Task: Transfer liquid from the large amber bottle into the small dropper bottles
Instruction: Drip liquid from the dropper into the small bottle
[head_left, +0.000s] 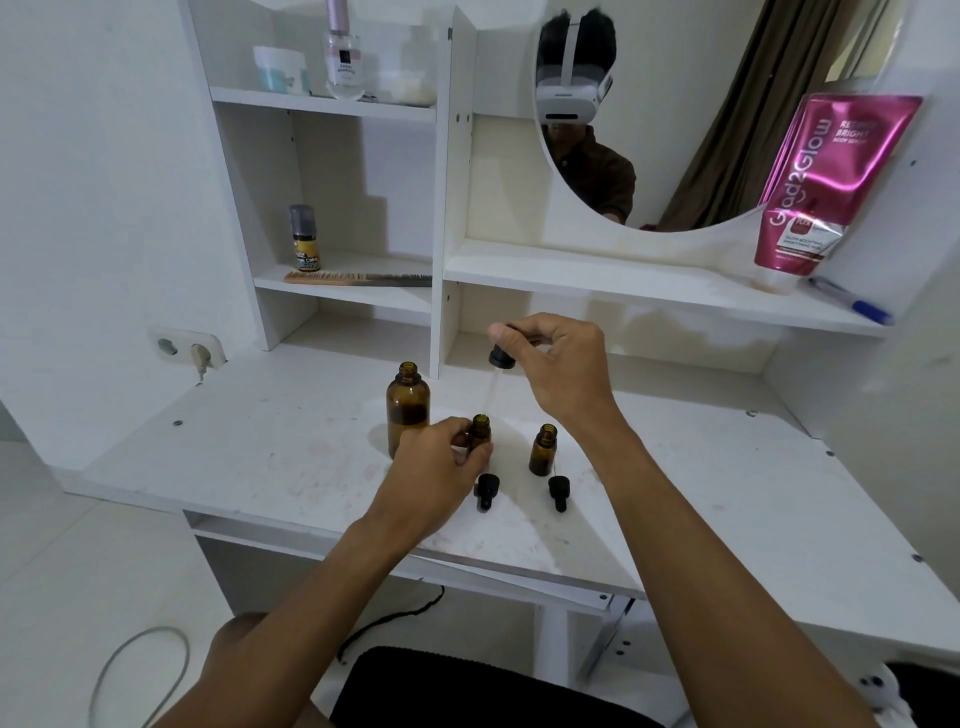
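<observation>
The large amber bottle (407, 410) stands uncapped on the white desk (270, 447). To its right, my left hand (434, 467) grips a small amber dropper bottle (480, 430), open at the top. My right hand (558, 364) holds a big dropper (500, 366) by its black cap, the glass tube pointing down toward the small bottle's mouth, its tip a little above it. A second small amber bottle (543, 449) stands open to the right. Two black dropper caps (487, 491) (559, 492) lie in front of the small bottles.
Shelves behind hold a comb (358, 279), a small spray can (304, 238), a perfume bottle (344, 57) and a jar (280, 67). A pink tube (826, 187) and a blue pen (852, 304) sit on the right shelf under a mirror (701, 104). A wall socket (187, 351) is at the left.
</observation>
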